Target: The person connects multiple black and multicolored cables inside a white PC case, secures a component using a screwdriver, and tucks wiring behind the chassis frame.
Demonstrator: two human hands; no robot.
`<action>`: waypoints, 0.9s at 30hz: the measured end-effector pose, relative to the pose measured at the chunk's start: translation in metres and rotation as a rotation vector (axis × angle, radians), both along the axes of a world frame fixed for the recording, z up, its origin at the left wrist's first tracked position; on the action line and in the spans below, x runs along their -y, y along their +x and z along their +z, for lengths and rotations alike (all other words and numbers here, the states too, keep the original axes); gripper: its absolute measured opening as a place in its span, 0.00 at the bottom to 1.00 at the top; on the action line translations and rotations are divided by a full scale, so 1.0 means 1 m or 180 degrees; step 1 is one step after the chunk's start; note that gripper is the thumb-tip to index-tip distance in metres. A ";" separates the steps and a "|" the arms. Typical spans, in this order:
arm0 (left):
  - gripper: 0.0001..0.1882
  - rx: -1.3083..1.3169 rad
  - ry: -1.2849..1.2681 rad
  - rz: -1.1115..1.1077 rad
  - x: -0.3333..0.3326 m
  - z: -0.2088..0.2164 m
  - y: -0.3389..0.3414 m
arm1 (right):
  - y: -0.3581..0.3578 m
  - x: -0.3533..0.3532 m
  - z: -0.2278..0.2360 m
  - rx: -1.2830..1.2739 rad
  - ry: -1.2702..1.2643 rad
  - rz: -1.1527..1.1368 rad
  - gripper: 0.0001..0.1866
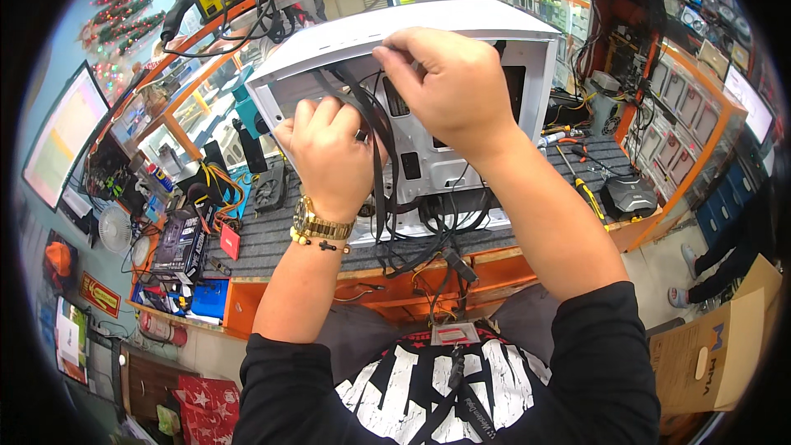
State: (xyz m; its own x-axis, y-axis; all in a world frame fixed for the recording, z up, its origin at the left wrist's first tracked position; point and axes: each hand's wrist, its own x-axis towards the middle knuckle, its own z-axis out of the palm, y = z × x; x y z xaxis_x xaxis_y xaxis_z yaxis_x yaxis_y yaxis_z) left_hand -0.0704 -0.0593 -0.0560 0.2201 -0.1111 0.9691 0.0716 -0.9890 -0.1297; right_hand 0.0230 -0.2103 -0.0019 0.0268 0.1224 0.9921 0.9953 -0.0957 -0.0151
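Observation:
A white computer case (412,25) stands on the bench in front of me, its open side with cutouts facing me. Black flat cables (381,161) hang down inside it from near the top edge. My left hand (329,148), a gold watch on its wrist, is curled closed at the left of the opening, around part of these cables. Higher up, my right hand (449,86) has thumb and forefinger pinched together near the top rim; what lies between them is too small to make out. More loose black cables (449,235) spill from the case's bottom over the bench edge.
A yellow-handled screwdriver (589,198) and a dark box-shaped device (628,196) lie on the right of the ribbed grey mat (329,259). Left are a graphics card (269,187), a red box (231,241) and a black box (180,247). A cardboard box (709,363) stands at lower right.

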 end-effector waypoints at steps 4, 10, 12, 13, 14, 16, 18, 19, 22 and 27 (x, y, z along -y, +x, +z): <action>0.09 -0.0173 0.0103 -0.0376 -0.001 0.002 -0.004 | 0.001 0.005 0.003 -0.0045 0.0074 0.0002 0.07; 0.09 -0.0718 -0.0037 -0.0776 -0.012 0.008 -0.023 | 0.002 0.003 -0.002 0.0142 -0.0301 -0.0053 0.06; 0.10 -0.0825 -0.0123 -0.0895 -0.013 0.011 -0.030 | 0.001 0.005 -0.004 0.0027 -0.0559 -0.0077 0.06; 0.10 -0.0885 -0.0263 -0.1005 -0.012 0.013 -0.033 | 0.000 0.004 -0.004 0.0031 -0.0566 -0.0070 0.06; 0.11 -0.0944 -0.0404 -0.1116 -0.013 0.015 -0.036 | -0.001 0.004 -0.004 -0.0016 -0.0583 -0.0007 0.06; 0.12 -0.0998 -0.0360 -0.1107 -0.014 0.020 -0.044 | -0.002 0.003 -0.003 -0.0063 -0.0598 0.0053 0.05; 0.11 -0.1297 -0.1106 -0.1335 -0.011 0.023 -0.054 | -0.002 0.001 -0.004 -0.0173 -0.0617 0.0148 0.05; 0.10 -0.1345 -0.1188 -0.1399 -0.010 0.025 -0.057 | -0.002 0.001 -0.004 -0.0173 -0.0624 0.0159 0.05; 0.09 -0.1508 -0.0988 -0.1121 -0.006 0.035 -0.064 | -0.002 0.004 -0.003 -0.0279 -0.0689 0.0189 0.06; 0.09 -0.1579 -0.1073 -0.1342 0.004 0.039 -0.061 | -0.004 0.005 0.000 -0.0568 -0.0762 0.0347 0.08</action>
